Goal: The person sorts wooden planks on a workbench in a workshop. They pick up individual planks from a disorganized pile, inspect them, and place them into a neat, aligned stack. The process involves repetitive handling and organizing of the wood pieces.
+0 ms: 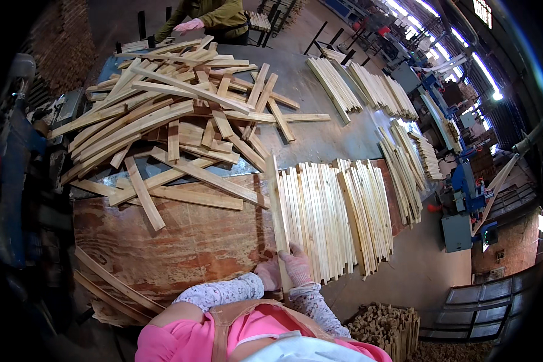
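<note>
My right hand [297, 266], in a pale pink glove, is closed around the lower part of a long wooden slat [276, 208]. My left hand [268, 276], gloved the same way, is closed at the slat's left side near its lower end; some of its fingers are hidden behind the wood. The slat points away from me, along the left edge of a row of slats [320, 220] laid side by side. Against that row's right side lies a second close-set bundle of slats [368, 211].
A loose heap of slats [163, 120] covers the metal table's far left, some overhanging the brown plywood board [175, 232]. More slat bundles [333, 89] lie at the far right. A person in a green jacket [223, 15] stands beyond the heap. Stacked sticks [386, 329] stand at lower right.
</note>
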Demonstrator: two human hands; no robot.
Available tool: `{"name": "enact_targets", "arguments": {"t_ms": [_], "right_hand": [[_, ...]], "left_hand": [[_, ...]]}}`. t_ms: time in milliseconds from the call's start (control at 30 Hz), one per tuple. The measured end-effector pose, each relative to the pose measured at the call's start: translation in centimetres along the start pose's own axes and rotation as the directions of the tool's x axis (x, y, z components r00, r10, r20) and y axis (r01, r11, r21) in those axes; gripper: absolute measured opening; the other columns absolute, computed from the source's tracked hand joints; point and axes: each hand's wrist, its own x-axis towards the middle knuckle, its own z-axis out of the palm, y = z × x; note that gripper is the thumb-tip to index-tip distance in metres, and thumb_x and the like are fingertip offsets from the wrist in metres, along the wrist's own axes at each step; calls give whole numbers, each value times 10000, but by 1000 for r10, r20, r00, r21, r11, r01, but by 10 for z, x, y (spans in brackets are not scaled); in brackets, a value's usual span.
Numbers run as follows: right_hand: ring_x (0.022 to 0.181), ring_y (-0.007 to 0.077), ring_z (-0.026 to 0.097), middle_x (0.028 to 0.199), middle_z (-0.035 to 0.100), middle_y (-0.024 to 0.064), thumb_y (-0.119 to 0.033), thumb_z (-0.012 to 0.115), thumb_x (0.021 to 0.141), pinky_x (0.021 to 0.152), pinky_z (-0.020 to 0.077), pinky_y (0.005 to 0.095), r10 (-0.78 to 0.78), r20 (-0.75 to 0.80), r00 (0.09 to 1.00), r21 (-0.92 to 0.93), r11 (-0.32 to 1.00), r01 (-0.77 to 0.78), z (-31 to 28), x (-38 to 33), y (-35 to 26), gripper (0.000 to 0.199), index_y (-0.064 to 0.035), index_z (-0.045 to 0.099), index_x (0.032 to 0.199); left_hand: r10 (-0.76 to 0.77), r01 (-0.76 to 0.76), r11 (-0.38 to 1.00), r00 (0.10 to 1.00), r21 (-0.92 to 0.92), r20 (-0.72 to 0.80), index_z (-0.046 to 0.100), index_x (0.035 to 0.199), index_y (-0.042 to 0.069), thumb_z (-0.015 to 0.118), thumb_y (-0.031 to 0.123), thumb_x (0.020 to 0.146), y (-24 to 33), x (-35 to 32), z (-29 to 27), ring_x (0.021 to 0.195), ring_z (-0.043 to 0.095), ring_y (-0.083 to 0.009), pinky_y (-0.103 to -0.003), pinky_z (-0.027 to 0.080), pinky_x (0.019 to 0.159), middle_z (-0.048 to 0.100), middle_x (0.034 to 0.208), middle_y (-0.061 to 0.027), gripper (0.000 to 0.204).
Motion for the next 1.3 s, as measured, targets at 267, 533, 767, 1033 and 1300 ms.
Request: {"name": "enact_targets", "arguments": {"t_ms": [267, 533, 767, 1033, 1300], "right_hand": [[1352, 440, 521, 1435, 592, 216, -167, 759, 883, 1149, 431, 523, -291, -302, 908, -698, 716, -3, 20, 0, 41, 527, -99, 630, 1389], [1357, 431, 528, 1434, 594, 214, -164, 766, 891, 1169, 428, 506, -397, -236, 887, -742, 663, 99, 19, 3, 50, 497, -51, 661, 1363], [1379, 425, 511, 1455, 583, 205, -136, 762, 885, 1182, 413, 486, -355, -249, 901, -681, 726, 98, 12, 8, 60, 482, -35, 663, 1346], [1361, 427, 516, 1422, 595, 201, -181, 775, 865, 1163, 404, 541, -483, -220, 848, -800, 587, 126, 26, 8, 70, 454, -69, 674, 1294], [1402, 407, 476, 1468, 553, 184, -200, 783, 878, 1191, 383, 524, -452, -203, 869, -828, 553, 94, 21, 7, 65, 570, -88, 597, 1405]], "left_hand": [[-388, 461, 806, 885, -372, 256, 639, 1391, 45, 628, 385, 917, -85, -29, -126, 1202, 686, -405, -501, 552, 1024, 687, 1350, -230, 583], [-568, 574, 750, 814, 328, -126, 664, 1304, 131, 622, 191, 914, -269, -26, -220, 1326, 574, -250, -431, 449, 1069, 682, 1294, -115, 397], [-596, 540, 733, 803, 415, 9, 704, 1275, 183, 701, 234, 893, -289, -45, -255, 1098, 725, -317, -480, 540, 929, 741, 1117, -96, 385], [-539, 654, 746, 705, 128, -462, 634, 1368, 101, 738, 490, 884, -268, -114, -248, 1113, 736, -364, -466, 578, 953, 761, 1220, -147, 629], [-803, 557, 272, 581, -785, 134, 717, 1189, -4, 789, 432, 888, -147, -74, -152, 995, 733, -380, -455, 551, 871, 768, 1071, -237, 535]]}}
